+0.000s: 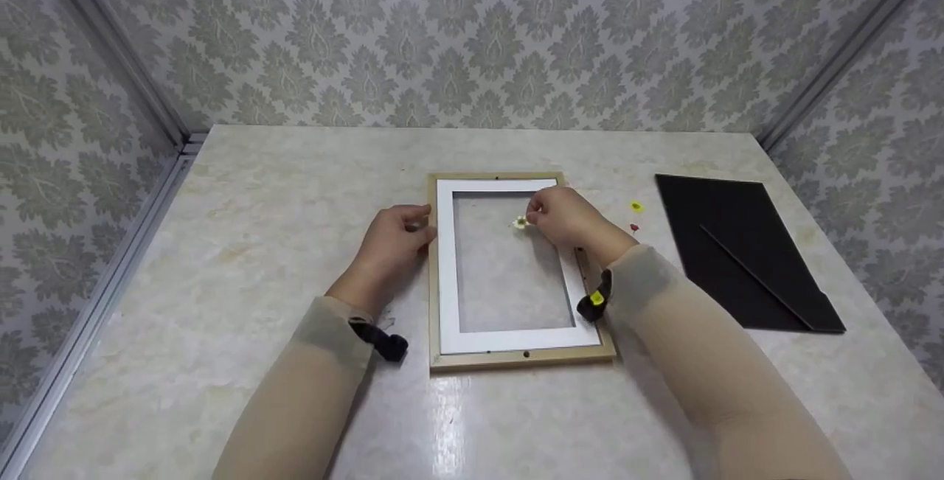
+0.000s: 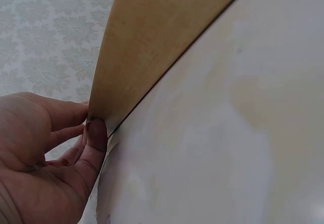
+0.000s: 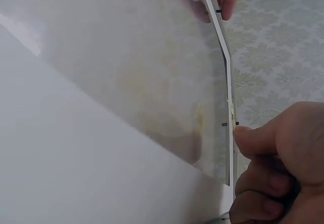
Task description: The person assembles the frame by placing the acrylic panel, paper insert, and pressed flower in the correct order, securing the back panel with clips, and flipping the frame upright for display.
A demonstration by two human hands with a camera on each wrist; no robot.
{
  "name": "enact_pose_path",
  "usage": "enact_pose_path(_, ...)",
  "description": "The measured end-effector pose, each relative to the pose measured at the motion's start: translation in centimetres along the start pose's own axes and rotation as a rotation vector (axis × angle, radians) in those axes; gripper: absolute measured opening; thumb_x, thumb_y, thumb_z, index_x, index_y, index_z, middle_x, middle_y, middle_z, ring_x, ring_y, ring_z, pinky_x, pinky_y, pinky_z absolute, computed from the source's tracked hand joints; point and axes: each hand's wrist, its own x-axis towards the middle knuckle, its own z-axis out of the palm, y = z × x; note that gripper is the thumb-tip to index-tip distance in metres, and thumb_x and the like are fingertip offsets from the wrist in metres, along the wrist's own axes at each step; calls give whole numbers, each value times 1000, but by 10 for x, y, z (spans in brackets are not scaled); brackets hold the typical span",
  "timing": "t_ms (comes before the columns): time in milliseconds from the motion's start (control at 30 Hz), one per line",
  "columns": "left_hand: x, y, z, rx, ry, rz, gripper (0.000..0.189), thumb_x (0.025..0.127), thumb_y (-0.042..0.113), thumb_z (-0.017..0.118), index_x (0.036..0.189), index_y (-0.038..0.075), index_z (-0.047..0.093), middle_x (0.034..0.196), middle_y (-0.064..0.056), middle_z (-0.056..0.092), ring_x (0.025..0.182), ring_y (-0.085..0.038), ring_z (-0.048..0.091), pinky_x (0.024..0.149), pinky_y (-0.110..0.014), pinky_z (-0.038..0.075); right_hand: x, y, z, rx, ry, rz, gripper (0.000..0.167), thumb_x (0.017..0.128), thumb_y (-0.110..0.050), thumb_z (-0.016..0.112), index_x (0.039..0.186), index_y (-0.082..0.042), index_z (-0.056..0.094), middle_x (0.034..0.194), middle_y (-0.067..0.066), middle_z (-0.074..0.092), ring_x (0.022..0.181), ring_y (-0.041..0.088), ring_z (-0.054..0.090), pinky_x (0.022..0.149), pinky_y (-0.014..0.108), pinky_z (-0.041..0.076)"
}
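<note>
A wooden picture frame (image 1: 435,281) with a white mat (image 1: 446,266) and a clear window lies flat on the table. At its left side, my left hand (image 1: 394,238) holds the edge with thumb and fingers; in the left wrist view, the thumb presses the wooden side wall (image 2: 147,37). Over the upper right of the window, my right hand (image 1: 568,216) pinches a small white flower (image 1: 520,223) between thumb and finger. The right wrist view shows this flower (image 3: 232,112) edge-on at the fingertips, partly hidden.
To the right of the frame lie a yellow flower (image 1: 636,206) and a small red flower (image 1: 634,227). Farther right is a black backing board (image 1: 737,244) with a slanted strut on it. Patterned wall panels (image 1: 472,37) enclose the table (image 1: 295,170) at the back and sides.
</note>
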Motion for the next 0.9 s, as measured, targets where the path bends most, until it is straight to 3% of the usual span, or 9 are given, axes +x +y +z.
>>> enact_pose_path(200, 0, 0, 1, -10, 5, 9, 52, 111, 12, 70, 162, 5, 61, 166, -20, 58, 157, -31, 53, 126, -44, 53, 0, -1, 6, -5, 36, -4, 24, 115, -19, 64, 118, -3, 81, 120, 18, 80, 98, 30, 67, 89, 46, 57)
enact_pose_path(367, -1, -1, -1, -12, 0, 16, 51, 112, 13, 69, 162, 5, 61, 168, -20, 57, 161, -33, 49, 130, -45, 50, -9, 6, -4, 102, 46, 24, 31, 116, -22, 65, 138, -5, 79, 142, 20, 74, 119, 34, 69, 103, 53, 59)
enact_pose_path(467, -2, -2, 0, -10, -6, 15, 51, 112, 13, 69, 162, 5, 61, 170, -20, 55, 164, -33, 46, 133, -46, 47, -21, 15, -16, 195, 94, 42, 34, 117, -23, 65, 145, -6, 75, 149, 18, 71, 123, 32, 67, 105, 51, 58)
enact_pose_path(533, -2, -4, 0, -6, -5, 9, 51, 112, 13, 69, 162, 5, 61, 171, -19, 54, 165, -33, 44, 134, -46, 45, -30, 24, -25, 245, 147, 39, 34, 117, -23, 66, 145, -7, 76, 136, 15, 75, 109, 28, 66, 96, 46, 57)
enact_pose_path(600, -2, -5, 0, -5, -3, 8, 51, 112, 12, 69, 162, 5, 61, 172, -19, 53, 166, -34, 44, 135, -46, 44, -40, 33, -34, 275, 211, 28, 33, 116, -24, 67, 144, -8, 77, 106, 9, 76, 87, 22, 61, 81, 40, 54)
enact_pose_path(667, -2, -6, 1, -4, -9, 11, 52, 112, 12, 69, 162, 4, 60, 173, -20, 51, 166, -34, 43, 135, -46, 44, -49, 43, -42, 307, 263, 25, 32, 116, -25, 68, 141, -8, 79, 79, -1, 63, 69, 15, 49, 70, 34, 47)
enact_pose_path(733, -2, -6, 1, -1, -19, 25, 52, 112, 11, 68, 163, 4, 60, 174, -20, 50, 166, -34, 43, 134, -46, 45, -57, 54, -50, 341, 286, 36, 32, 115, -25, 69, 141, -9, 79, 64, -8, 44, 57, 12, 37, 60, 31, 40)
enact_pose_path(833, -1, -5, -1, -3, -27, 36, 52, 112, 11, 68, 163, 3, 59, 174, -21, 50, 166, -34, 43, 133, -46, 46, -62, 68, -61, 358, 294, 75, 33, 114, -27, 70, 140, -8, 80, 63, -10, 46, 54, 10, 36, 58, 29, 42)
enact_pose_path(900, 0, -4, -2, 5, -18, 41, 51, 112, 11, 69, 162, 2, 60, 173, -21, 51, 165, -34, 44, 133, -47, 47, -63, 78, -67, 316, 285, 113, 34, 113, -29, 71, 137, -7, 81, 74, -3, 62, 62, 14, 47, 63, 32, 46)
